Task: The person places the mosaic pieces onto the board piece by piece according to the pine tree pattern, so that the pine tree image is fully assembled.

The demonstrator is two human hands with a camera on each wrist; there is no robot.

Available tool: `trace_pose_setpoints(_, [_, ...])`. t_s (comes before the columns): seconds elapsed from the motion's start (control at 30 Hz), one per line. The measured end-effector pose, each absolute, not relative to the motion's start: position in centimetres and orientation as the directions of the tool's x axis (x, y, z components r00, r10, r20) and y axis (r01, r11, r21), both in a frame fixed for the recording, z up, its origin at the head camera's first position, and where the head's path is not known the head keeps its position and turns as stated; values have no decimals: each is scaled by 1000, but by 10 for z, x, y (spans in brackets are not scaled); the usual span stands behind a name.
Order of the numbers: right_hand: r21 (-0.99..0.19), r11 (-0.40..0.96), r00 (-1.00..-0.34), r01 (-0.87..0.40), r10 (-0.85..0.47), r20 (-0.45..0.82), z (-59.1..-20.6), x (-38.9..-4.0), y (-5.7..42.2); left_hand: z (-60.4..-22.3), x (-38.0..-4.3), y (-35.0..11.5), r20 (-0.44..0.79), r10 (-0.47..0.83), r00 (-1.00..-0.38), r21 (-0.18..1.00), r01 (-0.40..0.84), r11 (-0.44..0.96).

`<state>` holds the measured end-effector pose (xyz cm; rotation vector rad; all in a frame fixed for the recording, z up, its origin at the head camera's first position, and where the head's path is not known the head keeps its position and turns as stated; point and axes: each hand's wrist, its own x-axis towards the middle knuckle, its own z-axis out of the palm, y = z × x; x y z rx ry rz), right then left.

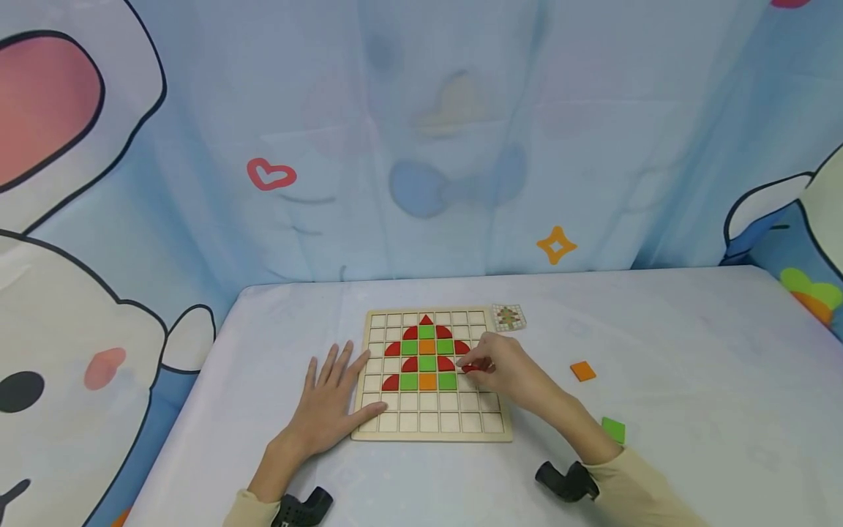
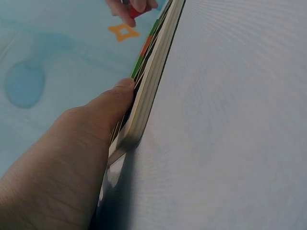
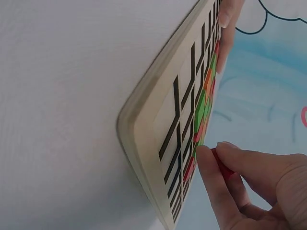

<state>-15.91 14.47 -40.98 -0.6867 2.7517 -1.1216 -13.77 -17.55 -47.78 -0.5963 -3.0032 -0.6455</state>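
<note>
A square wooden grid board (image 1: 431, 438) lies on the table, with red, green and orange tiles set in its cells in a tree-like shape. My left hand (image 1: 329, 406) rests along the board's left side, fingers spread and thumb over the near left part. In the left wrist view the thumb (image 2: 112, 98) lies on the board's edge. Above the right part of the grid, my right hand (image 1: 512, 372) pinches a small red tile (image 3: 222, 164) between thumb and fingertips. Its full outline is hidden by the fingers; other red tiles on the board have a curved side.
A small patterned card (image 1: 509, 318) lies beside the board's far right corner. To the right, an orange tile (image 1: 582, 371) and a green tile (image 1: 613, 430) lie loose on the white tablecloth (image 1: 711, 410). A printed blue curtain (image 1: 454, 241) hangs behind the table.
</note>
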Motion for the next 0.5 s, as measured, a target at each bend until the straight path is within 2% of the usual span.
trace_pose_setpoints(0.27, [-686,605,-878,-404,-466,105,-415,-158,145,-478,-138,-175,92,358,-929,389,365,846])
trace_pose_setpoints(0.5, [-693,609,-892,-386,-437,114,-417,-157,142,-479,-138,-175,89,352,-932,375,358,855])
